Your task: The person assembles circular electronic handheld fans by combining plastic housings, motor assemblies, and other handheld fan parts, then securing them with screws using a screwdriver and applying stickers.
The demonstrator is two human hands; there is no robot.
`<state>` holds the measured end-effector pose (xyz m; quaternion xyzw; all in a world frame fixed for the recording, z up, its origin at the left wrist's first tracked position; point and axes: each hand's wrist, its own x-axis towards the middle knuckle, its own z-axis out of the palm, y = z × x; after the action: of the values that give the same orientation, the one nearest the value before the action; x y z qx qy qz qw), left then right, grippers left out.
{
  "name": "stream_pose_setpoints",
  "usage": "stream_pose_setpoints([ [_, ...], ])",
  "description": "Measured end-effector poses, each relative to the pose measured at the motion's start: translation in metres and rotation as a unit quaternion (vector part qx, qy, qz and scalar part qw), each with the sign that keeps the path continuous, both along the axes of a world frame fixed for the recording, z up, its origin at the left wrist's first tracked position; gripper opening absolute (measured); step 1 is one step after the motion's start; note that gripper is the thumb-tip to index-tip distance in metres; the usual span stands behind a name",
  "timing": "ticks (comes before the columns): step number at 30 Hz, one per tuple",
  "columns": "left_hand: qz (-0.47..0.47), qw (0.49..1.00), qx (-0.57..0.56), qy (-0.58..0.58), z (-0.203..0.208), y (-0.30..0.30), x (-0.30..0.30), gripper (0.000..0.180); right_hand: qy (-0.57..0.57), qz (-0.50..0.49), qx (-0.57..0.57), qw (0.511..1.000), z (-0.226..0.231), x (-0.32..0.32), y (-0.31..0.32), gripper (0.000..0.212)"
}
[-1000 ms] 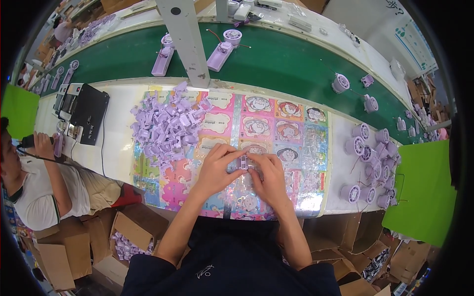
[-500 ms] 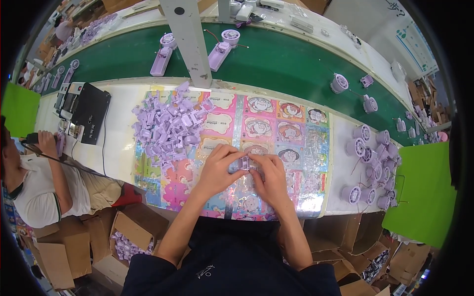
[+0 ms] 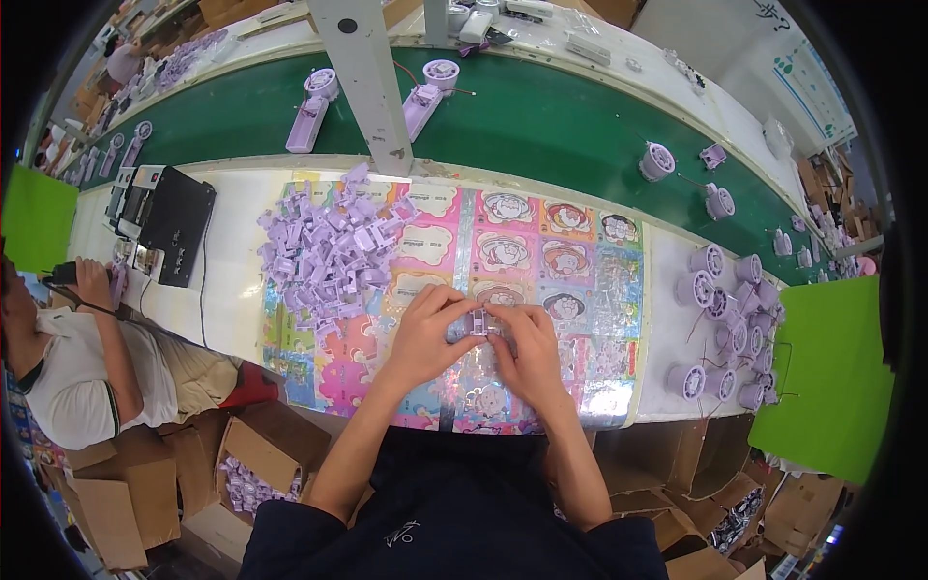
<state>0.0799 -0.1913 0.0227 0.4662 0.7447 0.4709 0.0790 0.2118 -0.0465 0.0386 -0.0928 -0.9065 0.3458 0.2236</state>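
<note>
Between my two hands is a small lilac plastic bracket (image 3: 478,323), held low over a patterned, film-covered mat (image 3: 416,290). My left hand (image 3: 431,332) pinches its left side with thumb and forefinger. On the other side, the thumb and fingertips of my right hand (image 3: 527,350) close on it. Fingertips cover part of its edges. Left of my hands lies a heap of similar lilac plastic parts (image 3: 333,246).
Round lilac motor housings (image 3: 720,290) with thin wires crowd the table's right end. Beyond the table runs a green conveyor belt (image 3: 541,106) carrying lilac pieces, with a metal post (image 3: 362,77) before it. A black machine (image 3: 169,222) stands left, near a seated co-worker (image 3: 87,358).
The lilac parts on the green belt have shifted slightly to the left. My hands stay in the same place, still pinching the bracket.
</note>
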Motion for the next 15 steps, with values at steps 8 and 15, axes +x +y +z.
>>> stream_pose_setpoints([
  [8, 0.004, 1.000, -0.004, 0.010, -0.0001, 0.0001, 0.0005, 0.050, 0.004, 0.002, 0.004, 1.000, -0.0018, 0.0006, 0.0001, 0.048],
  [15, 0.004, 1.000, -0.003, 0.013, 0.0028, 0.0007, 0.0014, 0.050, 0.017, 0.001, 0.024, 1.000, 0.0013, -0.0002, -0.0012, 0.047],
])
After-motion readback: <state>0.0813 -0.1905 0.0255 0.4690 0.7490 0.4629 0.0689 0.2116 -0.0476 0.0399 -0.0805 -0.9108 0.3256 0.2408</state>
